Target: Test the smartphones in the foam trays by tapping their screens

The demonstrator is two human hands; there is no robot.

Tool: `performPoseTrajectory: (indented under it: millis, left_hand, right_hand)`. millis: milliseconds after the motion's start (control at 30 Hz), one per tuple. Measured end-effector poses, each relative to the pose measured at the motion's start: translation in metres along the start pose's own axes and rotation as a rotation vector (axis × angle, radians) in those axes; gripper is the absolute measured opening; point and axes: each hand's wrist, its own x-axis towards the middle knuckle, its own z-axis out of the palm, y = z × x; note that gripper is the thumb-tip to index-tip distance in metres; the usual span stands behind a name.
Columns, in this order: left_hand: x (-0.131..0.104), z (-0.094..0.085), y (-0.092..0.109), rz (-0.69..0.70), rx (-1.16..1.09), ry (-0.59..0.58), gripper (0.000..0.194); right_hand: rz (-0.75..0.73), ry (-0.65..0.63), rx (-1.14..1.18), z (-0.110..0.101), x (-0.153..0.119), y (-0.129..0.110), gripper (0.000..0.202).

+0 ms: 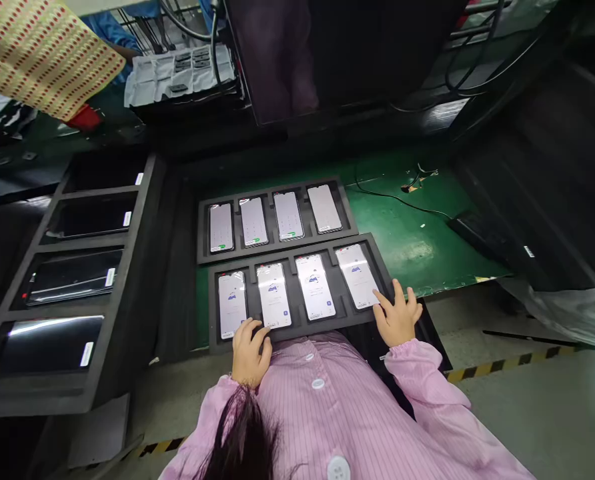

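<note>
Clearly, the right hand (pixel 397 317) had its grip spread, fingertips at the lower right corner of the rightmost phone (pixel 356 277) in the near tray (pixel 291 325); the left hand (pixel 251 353) had its grip loosely open, fingers curved over that tray's near edge. All four near phones were lit, white with a small blue picture. Beyond lay the far tray (pixel 272 253), its four screens pale, on the green surface (pixel 407 240). A dark panel (pixel 352 60) overhung the far side; a cable (pixel 402 200) crossed at right, and dark-screened phones (pixel 52 343) filled the left rack (pixel 120 280).
</note>
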Motion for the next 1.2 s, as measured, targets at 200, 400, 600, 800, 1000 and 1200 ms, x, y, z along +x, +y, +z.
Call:
performPoseTrajectory:
  millis: [200, 400, 600, 800, 1000, 1200]
  left_hand:
    - [-0.004, 0.000, 0.008, -0.052, 0.000, -0.014, 0.022]
    - [0.007, 0.003, 0.018, -0.035, -0.005, -0.068, 0.026]
    - [0.022, 0.009, 0.028, -0.072, 0.039, -0.232, 0.033]
    - [0.015, 0.002, 0.024, -0.151, 0.074, -0.154, 0.029]
    - [-0.011, -0.011, -0.003, -0.379, 0.164, -0.023, 0.028]
    - [-0.022, -0.011, -0.015, -0.453, 0.193, -0.027, 0.029]
  right_hand:
    - [-0.278, -0.115, 0.040, -0.004, -0.006, -0.040, 0.031]
    - [-0.387, -0.238, 0.053, -0.001, -0.012, -0.069, 0.034]
    - [-0.363, -0.095, 0.166, 0.002, -0.018, -0.061, 0.032]
    - [-0.309, 0.000, 0.251, 0.006, -0.019, -0.057, 0.031]
    - [-0.343, 0.033, 0.313, 0.011, -0.013, -0.058, 0.027]
    - [-0.418, 0.039, 0.325, 0.011, -0.009, -0.072, 0.024]
